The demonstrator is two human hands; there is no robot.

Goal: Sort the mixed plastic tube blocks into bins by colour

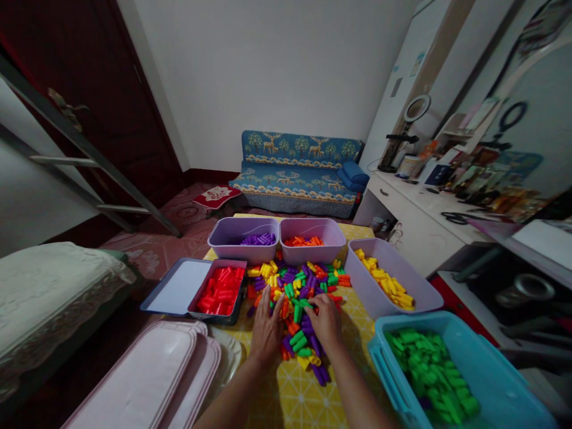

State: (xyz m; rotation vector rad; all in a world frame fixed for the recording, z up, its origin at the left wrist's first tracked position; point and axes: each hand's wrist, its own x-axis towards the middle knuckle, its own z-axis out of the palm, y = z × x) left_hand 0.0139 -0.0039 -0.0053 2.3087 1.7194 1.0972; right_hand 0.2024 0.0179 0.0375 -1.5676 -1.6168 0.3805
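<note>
Red pieces [221,290] are grouped in a case [174,286], purple pieces [259,239] in a tub [243,255]. The left hand [267,328], fingers extended, lies at the mixed pile [307,291] left on the table [292,393]. Orange pieces [306,241] have a second tub [310,254]. The right hand [325,322] curls there; whether it grips, I cannot tell. Yellow pieces [386,280] have a third tub [369,289], green pieces [433,372] a bin [496,366].

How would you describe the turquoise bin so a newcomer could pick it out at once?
Start from the blue sofa and come forward to the yellow tablecloth. In the picture's bottom right corner sits the turquoise bin. Its colour and mostly green pieces set it apart from the neighbouring lilac bin with yellow pieces.
</note>
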